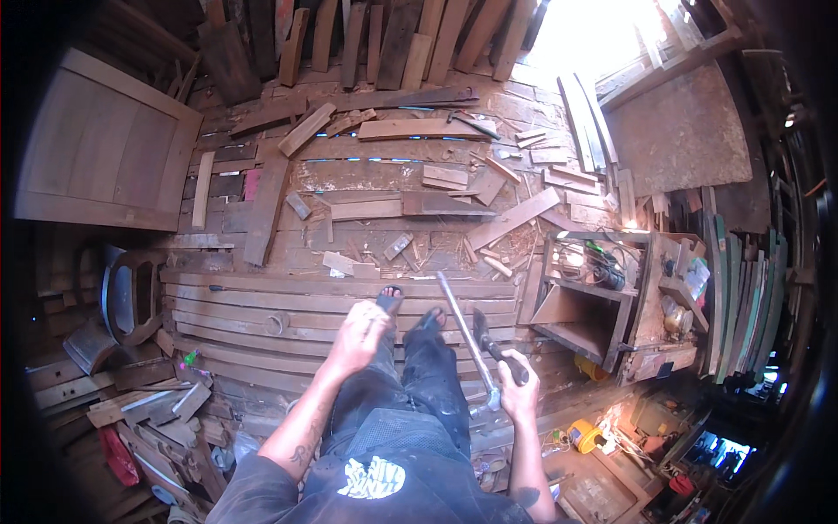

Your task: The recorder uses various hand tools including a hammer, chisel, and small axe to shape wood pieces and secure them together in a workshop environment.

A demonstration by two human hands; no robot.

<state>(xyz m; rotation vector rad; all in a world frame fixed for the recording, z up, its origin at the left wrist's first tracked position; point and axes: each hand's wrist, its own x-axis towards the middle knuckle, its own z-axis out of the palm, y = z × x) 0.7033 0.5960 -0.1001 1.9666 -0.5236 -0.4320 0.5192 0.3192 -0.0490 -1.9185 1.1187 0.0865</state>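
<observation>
My left hand (360, 334) is raised in front of my legs with fingers curled together; what is in them, if anything, I cannot make out. My right hand (519, 389) grips the dark handle of what looks like a hammer (483, 334), its head pointing forward. Just left of that hand, a long metal bar (458, 319), apparently a clamp, runs forward past my feet. Under and around my feet lie long parallel wooden slats (236, 313).
Loose boards and offcuts (419, 131) litter the plank floor ahead. A wooden panel (109, 144) stands at left, beside curved metal pieces (118, 297). A cluttered wooden shelf unit (580, 323) is at right. Scrap wood (175, 419) is heaped lower left, a yellow container (587, 437) lower right.
</observation>
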